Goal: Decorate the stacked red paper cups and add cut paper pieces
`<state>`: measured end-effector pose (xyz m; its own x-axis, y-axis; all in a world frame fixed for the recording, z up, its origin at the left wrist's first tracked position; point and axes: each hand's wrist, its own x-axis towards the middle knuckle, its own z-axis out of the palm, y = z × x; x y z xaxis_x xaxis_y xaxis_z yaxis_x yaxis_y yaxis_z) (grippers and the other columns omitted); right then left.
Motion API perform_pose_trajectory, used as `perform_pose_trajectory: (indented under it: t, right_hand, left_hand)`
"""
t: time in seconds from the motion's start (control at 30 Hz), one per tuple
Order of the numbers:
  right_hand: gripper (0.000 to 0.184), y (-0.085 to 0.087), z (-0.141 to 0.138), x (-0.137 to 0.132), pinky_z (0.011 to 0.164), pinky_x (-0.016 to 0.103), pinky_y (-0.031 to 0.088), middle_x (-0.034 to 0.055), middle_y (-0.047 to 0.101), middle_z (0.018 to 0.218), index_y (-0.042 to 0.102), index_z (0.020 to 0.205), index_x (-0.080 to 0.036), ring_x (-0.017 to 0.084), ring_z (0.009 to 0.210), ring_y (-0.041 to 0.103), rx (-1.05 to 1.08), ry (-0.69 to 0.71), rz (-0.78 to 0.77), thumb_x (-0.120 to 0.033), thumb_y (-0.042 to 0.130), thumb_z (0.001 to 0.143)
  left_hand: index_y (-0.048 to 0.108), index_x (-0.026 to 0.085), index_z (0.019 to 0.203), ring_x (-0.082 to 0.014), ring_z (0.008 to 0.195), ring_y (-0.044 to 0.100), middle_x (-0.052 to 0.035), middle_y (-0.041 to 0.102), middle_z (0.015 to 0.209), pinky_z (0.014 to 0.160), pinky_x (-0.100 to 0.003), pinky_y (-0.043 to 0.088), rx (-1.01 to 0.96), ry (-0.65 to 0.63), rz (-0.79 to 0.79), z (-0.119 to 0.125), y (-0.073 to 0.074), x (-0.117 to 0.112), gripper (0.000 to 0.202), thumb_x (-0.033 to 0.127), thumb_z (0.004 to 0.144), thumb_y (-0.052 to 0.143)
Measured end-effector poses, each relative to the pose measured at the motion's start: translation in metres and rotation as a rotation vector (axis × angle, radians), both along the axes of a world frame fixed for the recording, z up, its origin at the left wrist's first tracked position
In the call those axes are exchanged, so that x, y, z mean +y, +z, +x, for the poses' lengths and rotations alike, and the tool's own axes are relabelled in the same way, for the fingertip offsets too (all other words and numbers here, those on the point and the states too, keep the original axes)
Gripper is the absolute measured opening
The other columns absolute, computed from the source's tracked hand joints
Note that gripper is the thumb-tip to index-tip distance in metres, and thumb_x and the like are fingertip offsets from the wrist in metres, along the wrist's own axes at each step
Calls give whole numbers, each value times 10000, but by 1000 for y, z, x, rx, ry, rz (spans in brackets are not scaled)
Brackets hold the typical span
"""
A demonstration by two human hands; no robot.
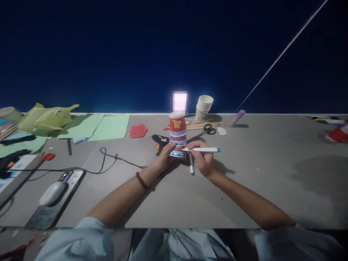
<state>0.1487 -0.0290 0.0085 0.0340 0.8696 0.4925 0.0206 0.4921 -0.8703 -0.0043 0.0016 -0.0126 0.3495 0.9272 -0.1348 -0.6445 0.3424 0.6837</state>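
A tower of stacked paper cups [178,138], decorated in red, blue and white, stands upright in front of me. My left hand [165,156] is closed around its lower left side. From the right, my right hand [203,158] pinches a white marker [206,149] with a green end. The marker lies nearly level, its tip at the lower part of the cups; whether it touches them I cannot tell. Below the right hand, a blue-ended marker [191,165] rests on the table. Just behind the left hand is a black glue gun [161,139].
Scissors [208,129], wooden sticks [195,126] and a stack of white cups [203,107] sit behind. Red paper [138,131], green sheets [110,127] and a yellow bag [46,117] lie left. A black cable [103,163] crosses toward a power strip [19,174], near a phone [45,214].
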Motion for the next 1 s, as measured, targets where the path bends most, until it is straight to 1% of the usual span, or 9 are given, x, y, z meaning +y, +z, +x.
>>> perform_pose_trajectory:
  t: [0.13,0.27,0.37,0.5,0.7,1.0]
  right_hand:
    - [112,-1,0,2,779,342,534,24,672,828,642,811,-229,208,869,665,-10,-19,28,-206,545,862]
    - [116,-2,2,4,772,343,529,24,670,824,637,807,-228,204,849,660,-43,-28,24,-190,538,856]
    - [116,-4,3,4,788,358,524,31,671,838,633,816,-225,205,841,653,-102,-32,50,-177,534,851]
    - [120,-6,4,3,830,382,525,38,672,858,630,830,-227,218,882,660,-125,-21,88,-164,530,849]
    - [119,-8,4,4,843,389,528,38,684,860,635,836,-231,225,892,671,-134,-32,88,-178,531,861]
    - [103,-9,5,4,855,389,529,40,693,883,632,847,-234,221,894,672,-147,-52,66,-191,539,860]
  left_hand:
    - [708,95,1005,-213,875,702,-99,756,960,874,-303,499,-35,2,-11,0,-1,1,330,345,789,722]
    - [710,102,997,-212,866,702,-94,758,956,878,-309,496,-21,11,-27,0,-2,3,316,335,783,724]
    - [714,118,984,-212,858,699,-81,761,940,879,-320,494,-4,12,-32,-1,-3,3,294,337,788,717]
    - [716,101,964,-216,848,700,-93,761,922,867,-318,496,0,0,-46,-1,-2,2,304,353,793,711]
    - [712,92,975,-224,853,702,-104,757,926,873,-320,494,-25,-16,-40,0,0,2,312,354,807,698]
    - [715,107,967,-213,843,701,-90,761,926,873,-321,499,-22,-19,-30,0,2,1,297,353,801,700]
